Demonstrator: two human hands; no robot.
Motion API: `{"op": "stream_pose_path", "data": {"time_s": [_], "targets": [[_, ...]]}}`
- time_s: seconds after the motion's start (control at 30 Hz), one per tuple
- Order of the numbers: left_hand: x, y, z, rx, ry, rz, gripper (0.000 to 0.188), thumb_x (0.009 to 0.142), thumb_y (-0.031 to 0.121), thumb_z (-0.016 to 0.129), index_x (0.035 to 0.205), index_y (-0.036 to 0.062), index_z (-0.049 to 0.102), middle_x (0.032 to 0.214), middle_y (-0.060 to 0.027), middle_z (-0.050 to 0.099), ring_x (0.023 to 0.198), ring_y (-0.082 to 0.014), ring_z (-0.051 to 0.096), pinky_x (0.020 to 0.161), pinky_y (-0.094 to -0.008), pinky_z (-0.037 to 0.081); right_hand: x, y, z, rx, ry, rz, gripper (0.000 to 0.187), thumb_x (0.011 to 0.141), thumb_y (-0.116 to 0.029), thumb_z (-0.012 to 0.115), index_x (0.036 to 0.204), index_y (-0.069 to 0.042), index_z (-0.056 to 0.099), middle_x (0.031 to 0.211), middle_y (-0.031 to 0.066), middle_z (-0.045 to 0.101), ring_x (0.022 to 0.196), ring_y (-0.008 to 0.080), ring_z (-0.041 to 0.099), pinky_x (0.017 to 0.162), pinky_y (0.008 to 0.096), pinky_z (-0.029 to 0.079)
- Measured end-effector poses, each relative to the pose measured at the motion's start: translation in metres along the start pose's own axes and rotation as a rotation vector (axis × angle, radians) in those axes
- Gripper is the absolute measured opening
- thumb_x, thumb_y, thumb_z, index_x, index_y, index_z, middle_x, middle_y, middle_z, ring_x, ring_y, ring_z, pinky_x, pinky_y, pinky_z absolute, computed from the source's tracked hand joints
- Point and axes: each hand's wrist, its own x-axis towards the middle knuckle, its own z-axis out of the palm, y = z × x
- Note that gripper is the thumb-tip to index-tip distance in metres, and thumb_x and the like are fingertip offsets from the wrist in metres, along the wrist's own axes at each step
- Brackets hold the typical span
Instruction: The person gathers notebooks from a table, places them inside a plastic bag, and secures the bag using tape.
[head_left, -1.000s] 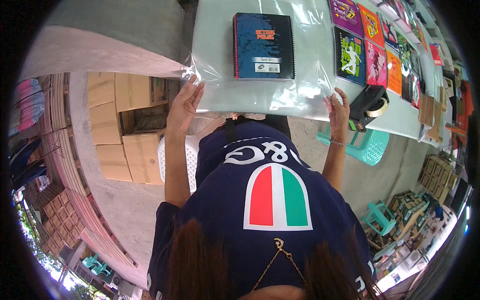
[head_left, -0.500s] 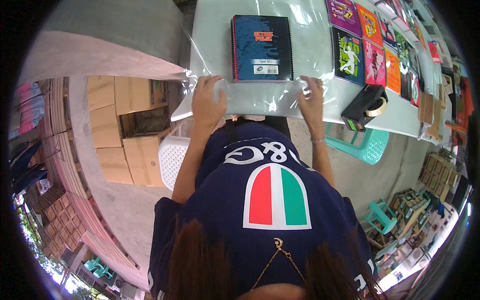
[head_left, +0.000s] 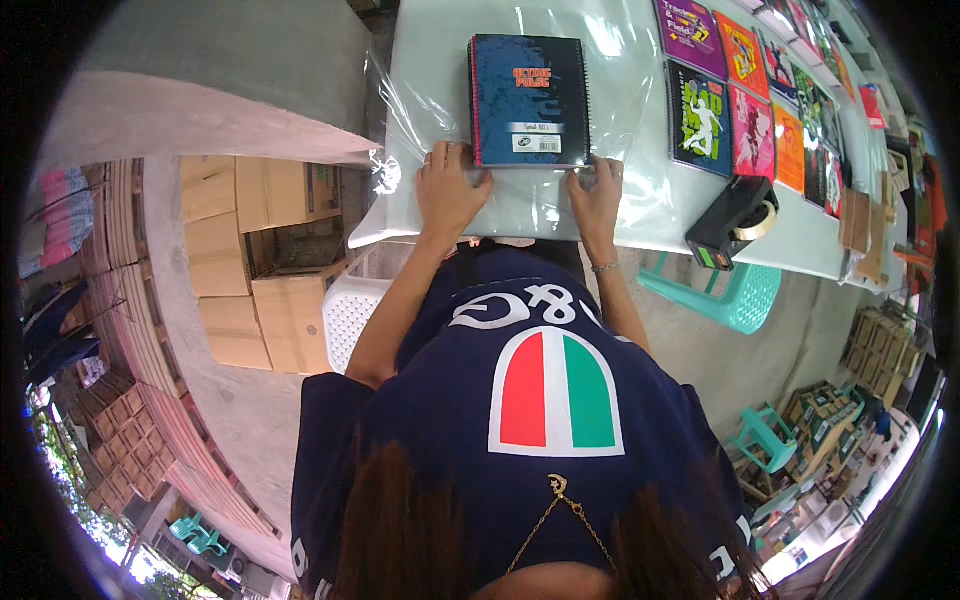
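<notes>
Leaving room between, left hand (head_left: pixel 452 192) and right hand (head_left: pixel 597 198) flank notebook's (head_left: pixel 532 103) near edge.

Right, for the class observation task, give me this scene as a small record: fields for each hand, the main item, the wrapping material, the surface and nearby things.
Left hand: left hand, at the notebook's near left corner; grip unclear
Right hand: right hand, at its near right corner; grip unclear
Main item: blue-and-black spiral notebook, lying flat
Material: clear plastic sheet, spread around the notebook
Surface: white table
Nearby: black tape dispenser and colourful notebooks, right
</notes>
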Motion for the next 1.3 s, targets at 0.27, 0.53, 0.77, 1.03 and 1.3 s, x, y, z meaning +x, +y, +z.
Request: {"op": "stream_pose_path", "data": {"time_s": [0.27,0.53,0.77,1.03,1.3], "targets": [[-0.013,-0.076,-0.041,-0.615,0.153,-0.369,0.063,0.077,0.035,0.075,0.125,0.0058,0.045,0.097,-0.0086,0.057,0.083,-0.0160,0.061,0.066,-0.0293,0.050,0.034,0.058,-0.078,-0.036,-0.101,0.309,0.037,0.085,-0.031,0.066,0.110,-0.005,0.059,0.082,0.0159,0.057,0.076,0.0269,0.055,0.071,0.0353,0.046],[0.057,-0.117,-0.061,-0.709,-0.172,-0.418,0.075,0.076,0.030,0.077,0.131,-0.0010,0.037,0.082,-0.0059,0.060,0.073,-0.0132,0.060,0.066,-0.0260,0.048,0.098,0.101,-0.063,0.103,-0.185,0.238,0.046,0.081,-0.016,0.068,0.118,0.003,0.048,0.067,0.0081,0.060,0.059,0.0136,0.059,0.054,0.0260,0.046],[0.088,-0.087,-0.074,-0.996,-0.369,-0.517,0.066,0.080,0.032,0.073,0.132,0.0044,0.044,0.077,0.0004,0.058,0.069,-0.0083,0.056,0.061,-0.0223,0.042,0.120,0.098,-0.063,0.688,-0.261,0.427,0.036,0.085,-0.009,0.062,0.117,0.002,0.050,0.073,0.0059,0.062,0.065,0.0137,0.063,0.065,0.0233,0.052],[0.124,-0.070,-0.064,-0.897,-0.383,-0.369,0.042,0.092,0.030,0.059,0.129,0.0103,0.053,0.066,0.0029,0.045,0.054,-0.0034,0.042,0.050,-0.0191,0.036,0.162,0.060,-0.079,0.589,-0.536,0.425,0.053,0.079,-0.021,0.075,0.122,0.001,0.053,0.071,-0.0014,0.053,0.062,0.0054,0.051,0.060,0.0190,0.043],[0.122,-0.007,-0.079,-0.691,-0.239,-0.129,0.039,0.097,0.028,0.049,0.134,0.0177,0.049,0.074,-0.0076,0.050,0.055,-0.0136,0.044,0.056,-0.0277,0.041,0.173,-0.018,-0.090,0.663,-0.770,0.324,0.062,0.085,-0.009,0.064,0.141,-0.009,0.037,0.064,-0.0037,0.048,0.054,0.0059,0.043,0.051,0.0210,0.036]]}}
